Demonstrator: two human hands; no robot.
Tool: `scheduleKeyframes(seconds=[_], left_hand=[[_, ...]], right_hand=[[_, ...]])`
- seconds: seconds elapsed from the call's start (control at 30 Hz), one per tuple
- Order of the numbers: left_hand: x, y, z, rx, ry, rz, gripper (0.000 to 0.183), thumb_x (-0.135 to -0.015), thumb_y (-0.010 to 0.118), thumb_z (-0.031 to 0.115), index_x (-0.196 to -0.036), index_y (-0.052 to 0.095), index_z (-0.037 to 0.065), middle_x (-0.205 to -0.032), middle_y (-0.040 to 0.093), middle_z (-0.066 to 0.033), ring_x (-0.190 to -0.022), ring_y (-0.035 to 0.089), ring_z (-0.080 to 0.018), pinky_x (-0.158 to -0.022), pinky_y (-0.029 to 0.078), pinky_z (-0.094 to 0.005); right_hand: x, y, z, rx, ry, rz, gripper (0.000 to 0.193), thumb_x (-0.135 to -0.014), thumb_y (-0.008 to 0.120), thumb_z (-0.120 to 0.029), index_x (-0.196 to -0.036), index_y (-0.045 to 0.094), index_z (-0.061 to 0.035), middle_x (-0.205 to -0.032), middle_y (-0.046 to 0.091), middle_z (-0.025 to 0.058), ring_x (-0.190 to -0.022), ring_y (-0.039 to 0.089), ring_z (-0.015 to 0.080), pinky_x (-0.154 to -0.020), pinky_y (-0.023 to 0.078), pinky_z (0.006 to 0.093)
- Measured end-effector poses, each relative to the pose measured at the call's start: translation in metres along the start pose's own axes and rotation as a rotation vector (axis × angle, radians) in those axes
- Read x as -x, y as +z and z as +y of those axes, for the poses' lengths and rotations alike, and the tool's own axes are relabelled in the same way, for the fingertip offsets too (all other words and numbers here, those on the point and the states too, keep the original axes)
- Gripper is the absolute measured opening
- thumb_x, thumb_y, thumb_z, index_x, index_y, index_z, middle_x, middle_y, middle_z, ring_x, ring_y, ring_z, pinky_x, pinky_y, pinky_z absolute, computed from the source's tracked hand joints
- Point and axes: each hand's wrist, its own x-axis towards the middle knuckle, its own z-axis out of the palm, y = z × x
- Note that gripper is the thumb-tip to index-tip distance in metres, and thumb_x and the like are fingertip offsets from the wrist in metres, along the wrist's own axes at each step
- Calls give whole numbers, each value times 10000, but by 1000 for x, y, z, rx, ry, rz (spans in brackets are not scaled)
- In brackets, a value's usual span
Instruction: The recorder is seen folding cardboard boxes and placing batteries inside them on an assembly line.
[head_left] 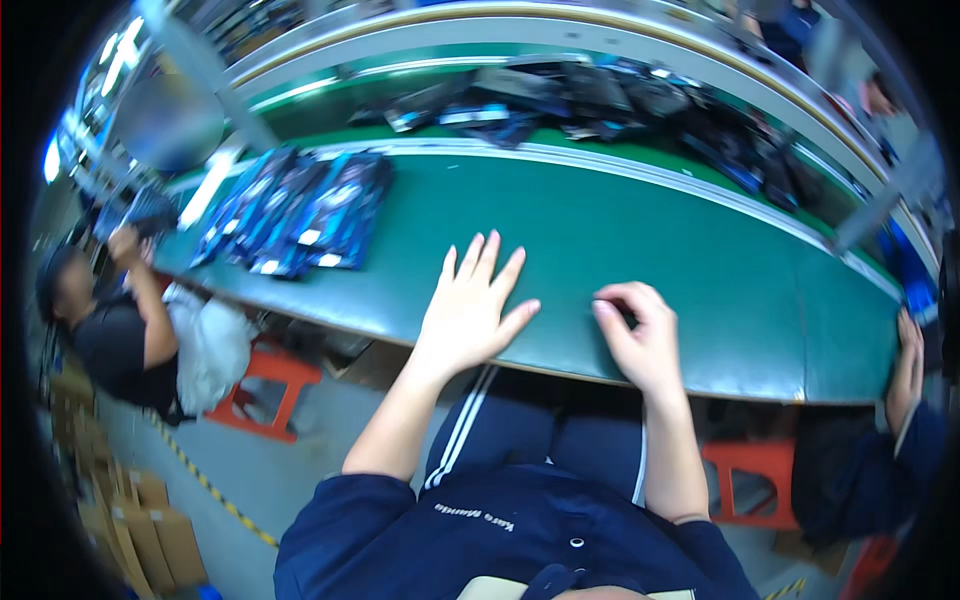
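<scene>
Palm down with its fingers spread, my left hand [470, 305] is open over the green work table [560, 240] and holds nothing. To its right, close to the table's near edge, my right hand [645, 335] is closed in a loose curl. Its thumb tip lies close to the bent forefinger, leaving a small gap where no object shows. Beyond my left hand, to the left, lie several flat blue and black plastic packages [300, 215], side by side and overlapping.
Along the back runs a sunken green belt [425, 140] heaped with dark packages [600, 95]. At the left a person [125, 320] works near a red stool [265, 390]. Another person's hand [905, 365] rests at the table's right end, near a second red stool [755, 480]. Cardboard boxes [150, 530] stand lower left.
</scene>
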Motion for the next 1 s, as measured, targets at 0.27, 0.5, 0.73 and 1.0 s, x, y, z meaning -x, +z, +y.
scheduleKeyframes(seconds=[0.27, 0.5, 0.73, 1.0], left_hand=[[-20, 2, 49, 78, 253, -41, 749, -929, 493, 555, -1444, 435, 14, -1511, 353, -264, -1436, 293, -387, -1159, 180, -580], [-18, 7, 49, 96, 192, -82, 752, -919, 519, 569, -1483, 407, 84, -1549, 329, -211, -1462, 259, -359, -1183, 143, -556], [-14, 13, 45, 0, 180, -99, 729, -931, 488, 558, -1500, 379, 117, -1568, 316, -175, -1470, 255, -330, -1193, 156, -528], [-12, 16, 44, 113, 136, -12, 885, -851, 587, 635, -1457, 417, 12, -1526, 370, -207, -1451, 287, -339, -1200, 168, -492]], right_hand=[[-4, 1, 8, 88, -123, 56, 183, -847, 680, -138, -980, 662, -13, -959, 652, 108, -929, 604, 297, -809, 494, 383], [-4, 0, 16, -7, 35, 67, 202, -838, 678, -147, -999, 665, -26, -987, 649, 107, -975, 599, 291, -835, 488, 379], [14, 17, 7, 495, -224, -27, 235, -925, 580, -194, -1095, 657, -51, -1184, 621, 121, -1208, 535, 292, -1011, 425, 413], [33, 13, 0, 559, -202, 34, 221, -964, 526, -194, -1065, 653, -46, -1182, 647, 112, -1208, 557, 288, -1027, 422, 412]])
